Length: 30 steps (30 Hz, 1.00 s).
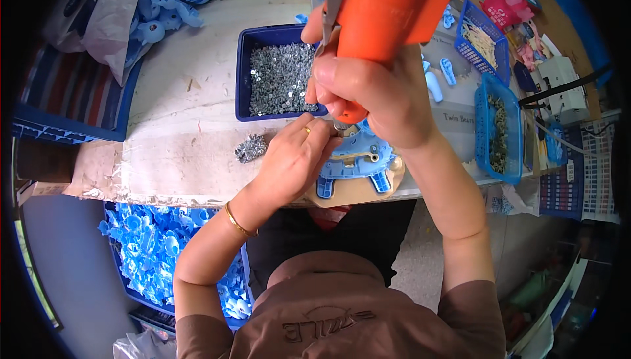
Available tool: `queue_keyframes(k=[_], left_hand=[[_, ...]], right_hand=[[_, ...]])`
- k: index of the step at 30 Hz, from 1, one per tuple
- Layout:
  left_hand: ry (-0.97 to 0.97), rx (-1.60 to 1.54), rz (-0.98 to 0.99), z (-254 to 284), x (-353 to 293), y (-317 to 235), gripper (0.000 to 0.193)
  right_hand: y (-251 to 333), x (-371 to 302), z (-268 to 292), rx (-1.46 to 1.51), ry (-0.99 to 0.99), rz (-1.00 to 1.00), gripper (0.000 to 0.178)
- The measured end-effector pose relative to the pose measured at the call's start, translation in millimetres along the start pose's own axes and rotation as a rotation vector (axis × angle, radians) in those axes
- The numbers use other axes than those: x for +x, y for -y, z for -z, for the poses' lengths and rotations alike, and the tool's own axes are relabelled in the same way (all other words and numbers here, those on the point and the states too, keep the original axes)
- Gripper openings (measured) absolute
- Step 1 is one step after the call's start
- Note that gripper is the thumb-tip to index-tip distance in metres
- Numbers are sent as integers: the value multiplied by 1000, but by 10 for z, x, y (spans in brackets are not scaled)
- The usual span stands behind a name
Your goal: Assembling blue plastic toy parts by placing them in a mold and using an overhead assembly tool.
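Observation:
My right hand (384,93) is wrapped round an orange power screwdriver (388,14), held nose down over a light-blue plastic part (351,169). That part, with two short ribbed legs toward me, lies on a tan board (351,197) at the table's near edge. My left hand (296,155) is closed beside the driver's tip, its fingertips together at the part's left side. Whatever they pinch is hidden by the fingers and the tool. A pale curved strip runs across the part's inside. Left of my left hand sits a small heap of screws (251,148).
A dark-blue bin (242,73) of small metal screws stands just beyond my hands. Blue plastic pieces (174,4) are piled far left, more fill a crate (151,247) below the table. Blue baskets (483,132) of small parts line the right, near a white box (563,89) with cables.

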State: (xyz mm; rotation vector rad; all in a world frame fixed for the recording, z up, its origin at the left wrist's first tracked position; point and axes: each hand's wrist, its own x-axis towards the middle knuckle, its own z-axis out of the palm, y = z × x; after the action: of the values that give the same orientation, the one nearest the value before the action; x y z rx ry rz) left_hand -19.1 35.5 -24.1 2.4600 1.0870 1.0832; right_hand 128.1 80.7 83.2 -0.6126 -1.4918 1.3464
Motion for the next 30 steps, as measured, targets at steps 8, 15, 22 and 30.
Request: queue_keyframes(k=[8, 15, 22, 30], left_hand=[[85, 175, 90, 68, -189, -56, 69], [90, 206, 90, 3, -207, -50, 65], [109, 223, 104, -27, -210, -20, 59], [100, 209, 88, -28, -204, -20, 69]], right_hand=[[-306, -239, -52, -22, 2, -72, 32], [-425, -288, -57, 21, 4, -127, 29], [-614, -369, -40, 13, -3, 22, 28], [-520, -333, -40, 5, -25, -57, 29]])
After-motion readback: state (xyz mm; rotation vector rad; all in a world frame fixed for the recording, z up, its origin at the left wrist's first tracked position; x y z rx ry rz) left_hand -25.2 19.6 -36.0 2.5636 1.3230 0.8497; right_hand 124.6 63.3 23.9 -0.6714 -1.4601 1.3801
